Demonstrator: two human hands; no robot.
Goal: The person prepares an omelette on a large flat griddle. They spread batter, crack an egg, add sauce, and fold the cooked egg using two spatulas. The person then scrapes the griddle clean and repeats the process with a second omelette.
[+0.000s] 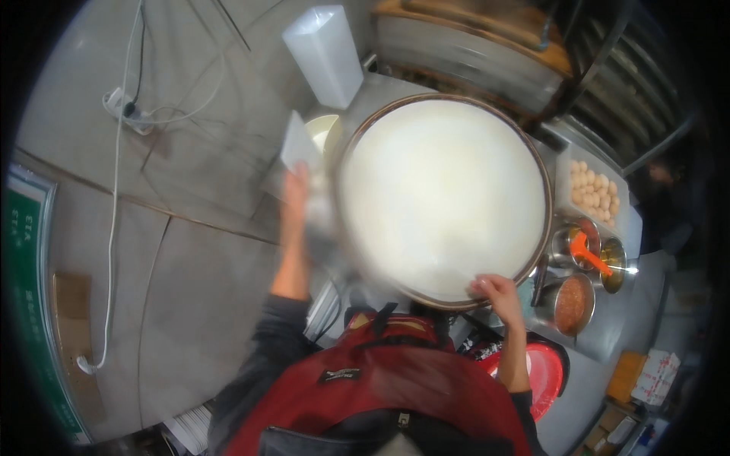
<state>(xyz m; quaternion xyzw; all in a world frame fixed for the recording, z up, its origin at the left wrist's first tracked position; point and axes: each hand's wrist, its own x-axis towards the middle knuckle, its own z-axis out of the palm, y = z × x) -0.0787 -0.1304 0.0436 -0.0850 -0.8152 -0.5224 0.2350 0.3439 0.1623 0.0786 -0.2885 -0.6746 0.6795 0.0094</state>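
A large round griddle point(548, 216) with a brown rim stands before me, its surface covered by a thin pale sheet of batter or crepe point(439, 194). At its left side my left hand point(295, 181) grips a flat white scraper-like plate point(300, 141), blurred and held upright, clear of the griddle. Just behind that plate is a cream-coloured tub point(326, 132) with pale contents. My right hand point(497, 292) is over the near right rim with its fingertips bunched at the edge of the pale sheet. Whether they pinch the sheet is too blurred to tell.
A tall white plastic container point(328, 60) stands behind the tub. On the right are a tray of eggs point(594, 192), an orange brush point(590, 255) across metal pots, and a pot of reddish sauce point(573, 305). A red basin point(544, 376) sits below; a white cable point(116, 199) hangs left.
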